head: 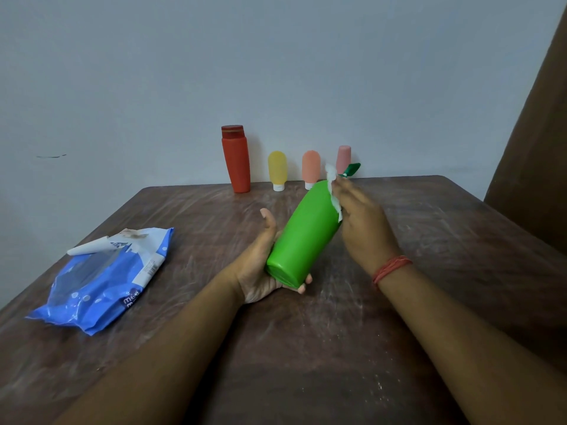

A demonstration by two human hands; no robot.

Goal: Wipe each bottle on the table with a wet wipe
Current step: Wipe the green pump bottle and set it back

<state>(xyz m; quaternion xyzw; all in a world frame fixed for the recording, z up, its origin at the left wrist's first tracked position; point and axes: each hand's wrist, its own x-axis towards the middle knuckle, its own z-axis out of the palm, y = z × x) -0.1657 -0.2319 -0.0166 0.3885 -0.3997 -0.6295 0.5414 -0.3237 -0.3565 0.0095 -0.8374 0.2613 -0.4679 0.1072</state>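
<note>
My left hand (260, 265) is the nearer one, low over the tabletop (306, 348), and it cradles the flat base of the green bottle (303, 234): palm under it, thumb up along the left side, fingers (302, 288) curled round beneath so that only their tips show at the base's right edge. From there the bottle's long axis runs up and away from me, leaning to the right, base toward my chest and dark green cap (351, 169) at the far top. My right hand (362, 222) lies along the bottle's right flank, farther out than the left, fingers fairly straight and pressing the wet wipe (333, 191) against the shoulder just under the cap; how much wipe is folded beneath my palm I cannot tell. So the unwiped length lies below and toward me from those fingers, and I judge the next stroke runs down the axis toward the base, or the left hand turns the bottle. Off to my left sits the blue wipe pack (101, 277), flap open. Along the far edge by the wall stand the red bottle (235, 159), yellow bottle (277, 170), orange bottle (310, 168) and pink bottle (343, 157), all well apart from my hands
</note>
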